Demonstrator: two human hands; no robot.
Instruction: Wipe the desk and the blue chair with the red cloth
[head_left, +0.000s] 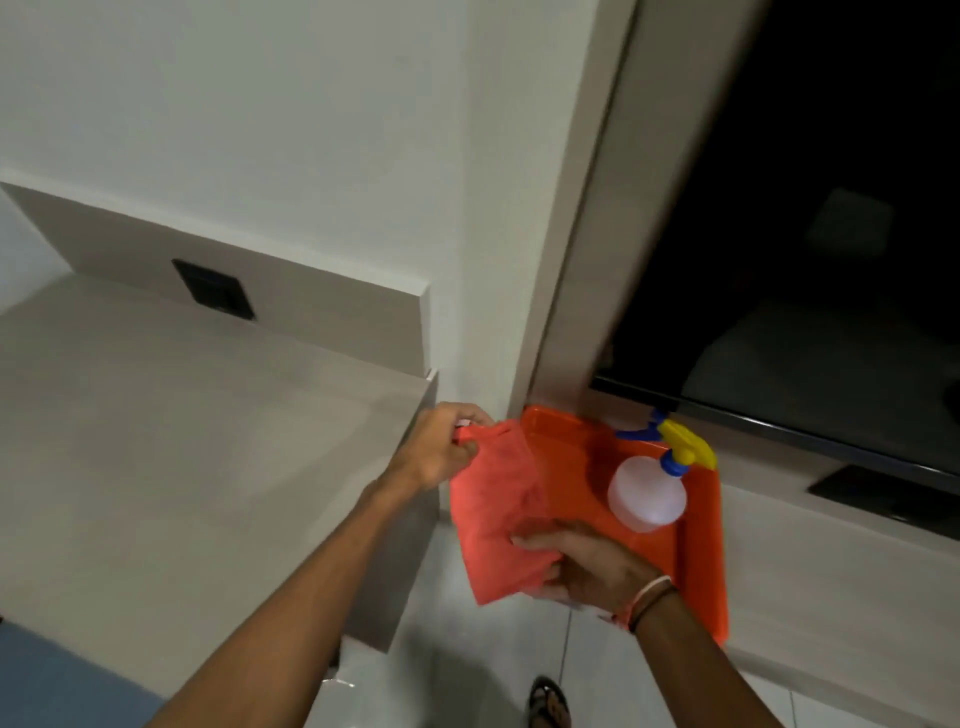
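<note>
The red cloth (496, 506) hangs spread between my two hands, just right of the desk's end. My left hand (441, 449) pinches its upper corner. My right hand (582, 564) grips its lower edge from underneath. The pale grey desk (182, 441) fills the left of the view, with a raised back panel. A strip of the blue chair (57, 680) shows at the bottom left, below the desk's front edge.
An orange tray (698, 566) rests on the window ledge (821, 582) to the right, holding a clear spray bottle (647, 493) with a yellow and blue trigger. A dark socket plate (213, 290) sits in the desk's back panel. A sandalled foot (549, 701) stands on the tiled floor.
</note>
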